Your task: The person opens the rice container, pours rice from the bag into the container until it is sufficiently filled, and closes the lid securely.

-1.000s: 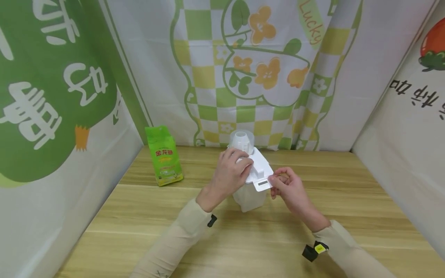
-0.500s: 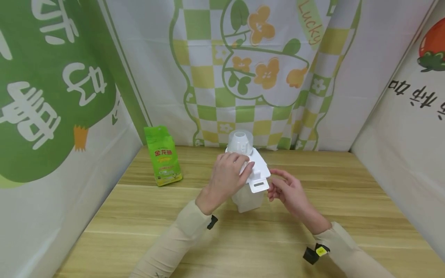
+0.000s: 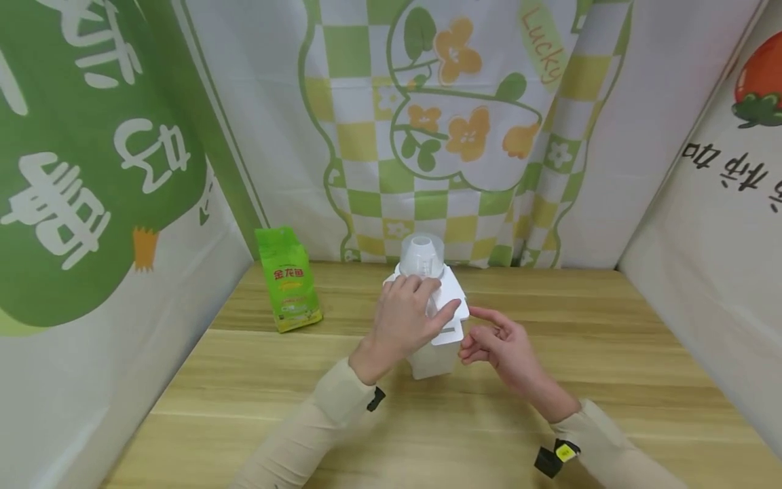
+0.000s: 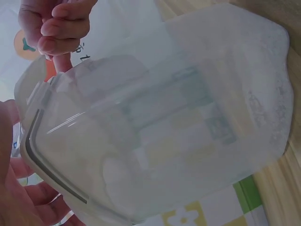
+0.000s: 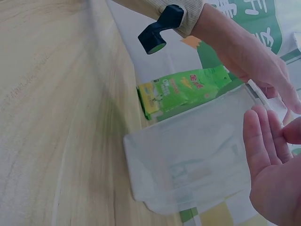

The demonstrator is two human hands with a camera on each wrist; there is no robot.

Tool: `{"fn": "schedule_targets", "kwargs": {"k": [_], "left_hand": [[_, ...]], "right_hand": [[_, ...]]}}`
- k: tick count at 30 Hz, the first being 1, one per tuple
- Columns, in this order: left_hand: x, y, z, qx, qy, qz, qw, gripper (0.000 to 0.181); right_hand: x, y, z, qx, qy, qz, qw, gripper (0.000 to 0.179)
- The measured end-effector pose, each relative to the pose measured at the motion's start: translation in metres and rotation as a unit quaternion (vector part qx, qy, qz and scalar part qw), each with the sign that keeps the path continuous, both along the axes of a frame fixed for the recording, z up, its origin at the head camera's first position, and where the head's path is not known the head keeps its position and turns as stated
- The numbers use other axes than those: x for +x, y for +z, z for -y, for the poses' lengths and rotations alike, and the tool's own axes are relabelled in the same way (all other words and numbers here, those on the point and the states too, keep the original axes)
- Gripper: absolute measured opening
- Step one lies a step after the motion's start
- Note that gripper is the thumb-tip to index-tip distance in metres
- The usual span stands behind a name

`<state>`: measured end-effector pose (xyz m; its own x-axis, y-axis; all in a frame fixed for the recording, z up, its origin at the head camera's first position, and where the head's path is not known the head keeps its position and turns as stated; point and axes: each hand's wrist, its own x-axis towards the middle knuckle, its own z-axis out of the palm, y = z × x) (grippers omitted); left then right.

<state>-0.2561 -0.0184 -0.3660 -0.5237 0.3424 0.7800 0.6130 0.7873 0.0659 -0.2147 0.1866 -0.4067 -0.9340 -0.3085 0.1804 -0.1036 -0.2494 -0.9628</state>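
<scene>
A translucent plastic storage container [image 3: 432, 361] stands upright on the wooden table, with a white lid [image 3: 453, 288] and a clear measuring cup [image 3: 421, 257] upside down on top. My left hand [image 3: 400, 318] lies over the lid, thumb spread toward its front tab [image 3: 449, 335]. In the left wrist view, fingers [image 4: 44, 202] show along the lid's rim. My right hand [image 3: 504, 346] is at the lid's right front, index finger stretched to the lid's edge, the others loosely bent and holding nothing. In the right wrist view, that hand [image 5: 277, 165] is beside the container's top.
A green bag [image 3: 290, 282] with yellow at its base stands to the left of the container. A printed curtain [image 3: 452, 136] hangs behind the table [image 3: 550, 299], and cloth walls close in both sides. Black wrist devices [image 3: 550, 460] sit at the sleeves.
My right hand has let go of the lid's front tab, which it pinched earlier, and shifted slightly left. My left thumb has spread across the lid. The container's front has swung slightly left.
</scene>
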Motion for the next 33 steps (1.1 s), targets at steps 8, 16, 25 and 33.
{"fn": "schedule_targets", "kwargs": {"k": [8, 16, 25, 33], "left_hand": [[0.0, -0.003, -0.001, -0.008, 0.007, -0.003, 0.9999, 0.046], [-0.001, -0.004, -0.001, 0.002, -0.012, -0.017, 0.9998, 0.034], [-0.002, -0.006, 0.002, 0.022, -0.044, -0.02, 0.9986, 0.025], [-0.004, -0.007, 0.006, 0.037, -0.093, -0.022, 0.9947, 0.016]], "right_hand": [[0.003, -0.006, -0.004, 0.001, 0.013, 0.007, 0.9999, 0.044], [-0.004, -0.004, -0.008, 0.011, -0.026, 0.0, 0.9996, 0.015], [-0.02, 0.003, -0.019, 0.011, -0.082, 0.017, 0.9965, 0.008], [-0.033, 0.004, -0.023, 0.007, -0.115, 0.019, 0.9931, 0.014]]}}
